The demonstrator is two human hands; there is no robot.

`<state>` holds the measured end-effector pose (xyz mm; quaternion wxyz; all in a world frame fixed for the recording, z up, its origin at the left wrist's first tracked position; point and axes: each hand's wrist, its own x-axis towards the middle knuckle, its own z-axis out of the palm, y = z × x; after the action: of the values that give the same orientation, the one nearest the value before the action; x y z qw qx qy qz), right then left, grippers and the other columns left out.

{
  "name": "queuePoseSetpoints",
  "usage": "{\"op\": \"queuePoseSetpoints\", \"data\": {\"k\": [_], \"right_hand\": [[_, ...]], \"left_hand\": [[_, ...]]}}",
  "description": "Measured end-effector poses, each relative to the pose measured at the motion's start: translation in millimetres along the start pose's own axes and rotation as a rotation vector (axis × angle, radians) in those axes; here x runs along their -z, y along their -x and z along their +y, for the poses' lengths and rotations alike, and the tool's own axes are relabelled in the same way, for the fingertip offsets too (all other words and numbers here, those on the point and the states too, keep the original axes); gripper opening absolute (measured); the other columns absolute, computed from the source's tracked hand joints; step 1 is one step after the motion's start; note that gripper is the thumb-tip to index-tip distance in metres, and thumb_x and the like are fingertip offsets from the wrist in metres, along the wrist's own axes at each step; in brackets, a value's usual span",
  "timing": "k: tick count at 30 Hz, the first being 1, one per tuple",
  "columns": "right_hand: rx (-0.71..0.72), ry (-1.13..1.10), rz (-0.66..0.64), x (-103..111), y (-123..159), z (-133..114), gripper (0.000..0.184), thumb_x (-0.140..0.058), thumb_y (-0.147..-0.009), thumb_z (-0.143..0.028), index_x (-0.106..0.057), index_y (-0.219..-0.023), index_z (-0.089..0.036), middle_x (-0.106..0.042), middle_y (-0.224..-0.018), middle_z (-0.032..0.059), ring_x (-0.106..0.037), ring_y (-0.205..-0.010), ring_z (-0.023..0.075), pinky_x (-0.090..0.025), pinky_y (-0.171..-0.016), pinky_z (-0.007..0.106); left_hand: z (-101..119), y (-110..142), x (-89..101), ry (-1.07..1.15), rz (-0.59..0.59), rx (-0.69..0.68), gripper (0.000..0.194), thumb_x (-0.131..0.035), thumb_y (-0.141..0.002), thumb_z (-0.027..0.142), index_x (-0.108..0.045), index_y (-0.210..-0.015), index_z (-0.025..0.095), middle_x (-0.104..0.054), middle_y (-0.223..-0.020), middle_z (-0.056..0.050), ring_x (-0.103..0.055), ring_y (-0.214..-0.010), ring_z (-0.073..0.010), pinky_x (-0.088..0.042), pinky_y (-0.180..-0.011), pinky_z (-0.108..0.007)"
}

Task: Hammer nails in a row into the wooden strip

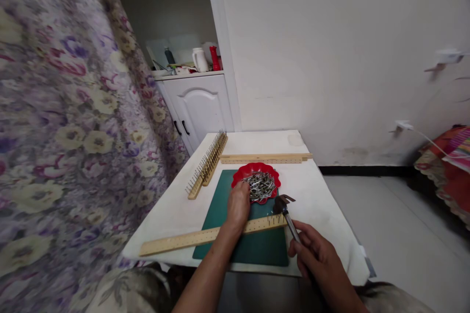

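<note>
My left hand (239, 201) reaches to the near left side of a red scalloped bowl (273, 171) filled with loose silver nails (262, 186). Its fingers are bent together at the nails, with the tips hidden. A claw hammer (291, 225) is gripped by the handle in my right hand (317, 252), its dark head above the right end of a wooden strip (179, 241). That strip lies under my left forearm, across a green mat (253, 249). Rows of small holes run along it, and several nails (273, 219) stand in its right end.
Two wooden strips (208, 164) full of upright nails lie at the table's left edge. More drilled strips (264, 158) lie behind the bowl. A floral curtain (73, 122) hangs left of the white table (319, 205); a cabinet (200, 102) and wall stand beyond.
</note>
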<state>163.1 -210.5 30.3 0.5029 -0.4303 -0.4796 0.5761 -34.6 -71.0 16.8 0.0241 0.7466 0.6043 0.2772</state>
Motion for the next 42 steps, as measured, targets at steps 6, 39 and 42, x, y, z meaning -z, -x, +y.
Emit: {"op": "queuePoseSetpoints", "data": {"k": [6,39,42], "right_hand": [[0.004,-0.011,-0.006,0.0,0.6,0.9,0.036,-0.054,-0.089,-0.037,-0.049,-0.12,-0.02,-0.057,-0.072,-0.0025,-0.039,-0.038,0.0046,-0.029,-0.037,0.018],[0.015,0.033,-0.001,2.2,-0.3,0.9,0.036,-0.053,-0.09,-0.036,-0.047,-0.121,-0.019,-0.056,-0.074,-0.0024,-0.04,-0.04,0.0051,-0.031,-0.037,0.018],[0.015,0.041,-0.008,2.0,0.0,-0.6,0.035,-0.052,-0.09,-0.036,-0.047,-0.121,-0.019,-0.057,-0.074,-0.0022,-0.04,-0.039,0.0053,-0.031,-0.037,0.019]], "left_hand": [[2.6,27.3,18.6,0.378,0.114,0.017,0.019,-0.042,-0.087,0.016,-0.058,-0.095,0.018,-0.06,-0.094,-0.006,-0.056,-0.086,-0.0175,-0.042,-0.077,-0.028],[23.3,66.5,-4.9,0.652,-0.012,0.169,0.019,-0.055,-0.082,0.028,-0.068,-0.074,0.017,-0.061,-0.077,-0.002,-0.057,-0.075,-0.0158,-0.04,-0.068,-0.024],[22.2,66.2,-7.6,0.622,-0.022,0.149,0.019,-0.054,-0.082,0.027,-0.068,-0.074,0.017,-0.061,-0.076,-0.002,-0.057,-0.075,-0.0154,-0.04,-0.068,-0.024]]}}
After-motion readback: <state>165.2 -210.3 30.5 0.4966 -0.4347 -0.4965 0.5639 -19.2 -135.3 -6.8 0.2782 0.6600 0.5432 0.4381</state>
